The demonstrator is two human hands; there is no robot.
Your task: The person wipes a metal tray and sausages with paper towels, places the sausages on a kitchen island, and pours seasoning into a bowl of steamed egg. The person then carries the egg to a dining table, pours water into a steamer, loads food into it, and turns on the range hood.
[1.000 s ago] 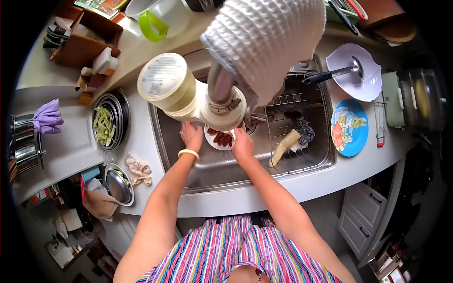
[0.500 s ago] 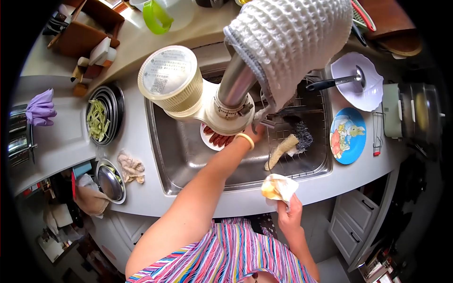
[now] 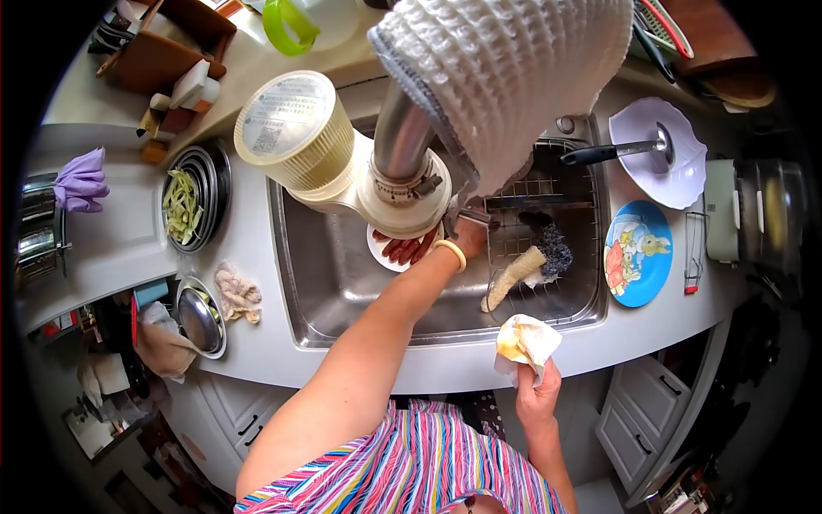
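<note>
My left hand (image 3: 469, 235) reaches into the steel sink (image 3: 321, 274), just under the tap. The tap's handle and a hanging white cloth (image 3: 514, 77) cover its fingers, so what they touch is hidden. Beside that wrist lies a white plate (image 3: 381, 254) with reddish-brown strips of food (image 3: 411, 249), partly behind the tap's round filter (image 3: 398, 210). In front of the counter edge, my right hand (image 3: 538, 398) is closed on a crumpled paper towel (image 3: 539, 338), white with yellow stains.
A wire rack (image 3: 499, 248) in the sink bears a loofah (image 3: 515, 278) and a dark scrubber (image 3: 555, 250). Right of it are a blue plate (image 3: 646, 274) and a lilac bowl (image 3: 629, 128) with a ladle (image 3: 599, 153). Nested steel bowls (image 3: 219, 193) with green strips stand left.
The view has shifted a little, showing more of the plate beside the tap. My right hand has moved slightly right and down with the paper towel. My left hand stays under the tap.
</note>
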